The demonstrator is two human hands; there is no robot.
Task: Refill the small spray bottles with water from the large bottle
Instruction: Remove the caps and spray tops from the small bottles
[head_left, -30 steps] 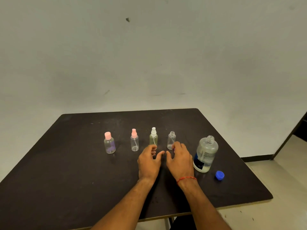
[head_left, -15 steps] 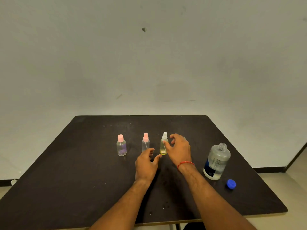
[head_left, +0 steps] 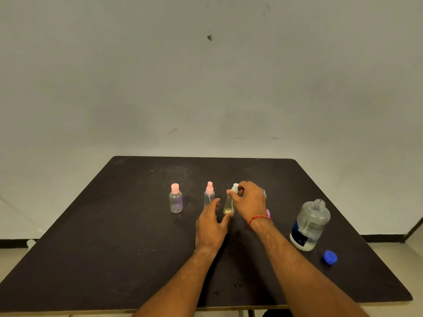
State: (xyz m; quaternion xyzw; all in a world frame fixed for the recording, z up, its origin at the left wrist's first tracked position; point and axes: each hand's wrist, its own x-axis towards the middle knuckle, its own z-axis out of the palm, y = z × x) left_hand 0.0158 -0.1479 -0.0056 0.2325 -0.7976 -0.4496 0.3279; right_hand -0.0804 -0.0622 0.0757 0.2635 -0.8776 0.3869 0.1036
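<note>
Yellow-tinted spray bottle (head_left: 229, 205) stands upright mid-table and is pinched at its white top by the right hand (head_left: 250, 200), thumb and fingers curled round the top. Left hand (head_left: 210, 225) is held loosely spread just near-left of it, thumb at the bottle's base; contact cannot be told. To the left stand a pink-topped spray bottle (head_left: 209, 195) and, further left, a pink-capped bottle (head_left: 175, 199). Large bottle (head_left: 310, 225) is set upright at right, uncapped; blue cap (head_left: 330, 257) is laid near-right of it on the black table (head_left: 91, 248).

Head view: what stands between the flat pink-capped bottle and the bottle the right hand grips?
In the head view, one pink-topped spray bottle stands upright there, the left hand near its base.
</note>
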